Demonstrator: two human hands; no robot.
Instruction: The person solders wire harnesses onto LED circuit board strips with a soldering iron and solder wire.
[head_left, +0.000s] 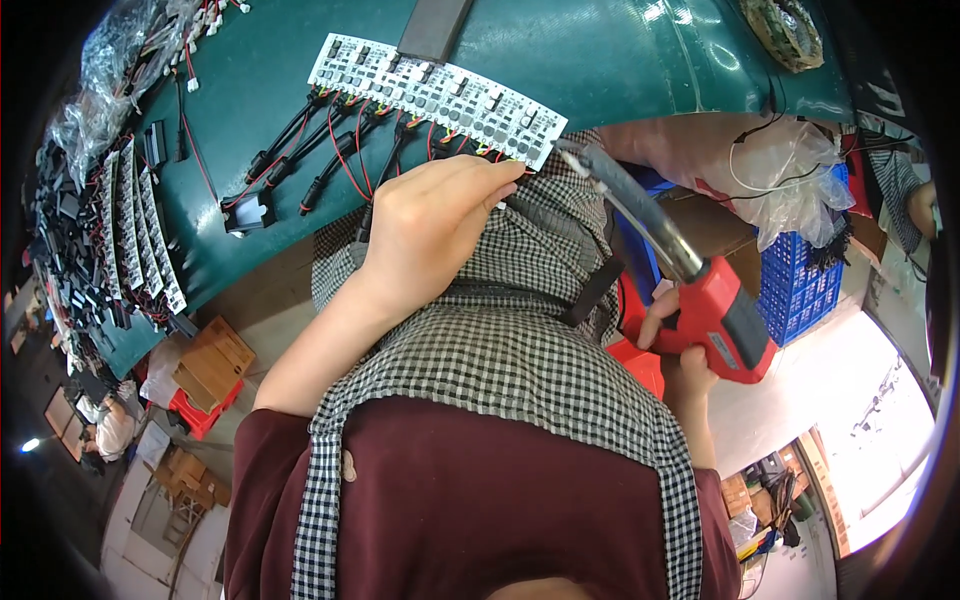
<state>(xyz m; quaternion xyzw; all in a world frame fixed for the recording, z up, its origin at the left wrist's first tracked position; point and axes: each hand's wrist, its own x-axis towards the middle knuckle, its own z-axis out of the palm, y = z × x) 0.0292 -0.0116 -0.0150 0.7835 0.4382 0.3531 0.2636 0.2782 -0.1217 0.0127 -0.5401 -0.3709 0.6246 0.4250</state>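
Note:
A long white circuit board panel [440, 95], filled with small components, lies at an angle near the front edge of the green table. Black cables [325, 175] with red wires hang from its near side. My left hand [430, 220] is closed, thumb and fingers pinching the panel's right end at its near edge; the fingertips partly hide what is between them. In my right hand [680, 335] is a red and black pistol-grip tool [722, 325] with a long metal barrel. Its tip comes close to the panel's right end; whether they touch I cannot tell.
A dark flat bar [434, 28] rests against the panel's far edge. At left are several narrow boards [140, 225], a pile of black parts [65, 240] and a black housing [247, 212]. Clear plastic bags [780, 175] and a blue crate [800, 285] stand at right.

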